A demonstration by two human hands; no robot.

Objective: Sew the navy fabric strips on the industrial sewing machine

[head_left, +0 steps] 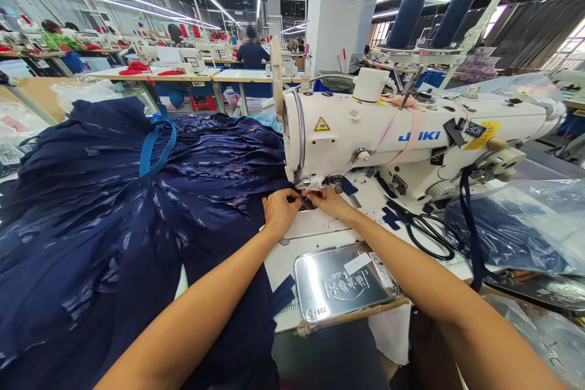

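Observation:
A white sewing machine [338, 134] stands across the middle of the view. Right under its needle area, my left hand [282, 210] and my right hand [329, 202] nearly meet, fingertips pinched over the metal plate. Whatever small thing lies between the fingertips is too small to make out. A big heap of navy fabric [114, 244] spreads to the left and reaches my left hand. A blue band [155, 149] lies on top of the heap.
Black scissors [429, 234] and a plastic bag [516, 225] of dark cloth lie right of my right forearm. A shiny metal tin lid [342, 280] rests near the front edge. Two thread cones [404, 21] stand behind the machine. Other people sit at farther tables.

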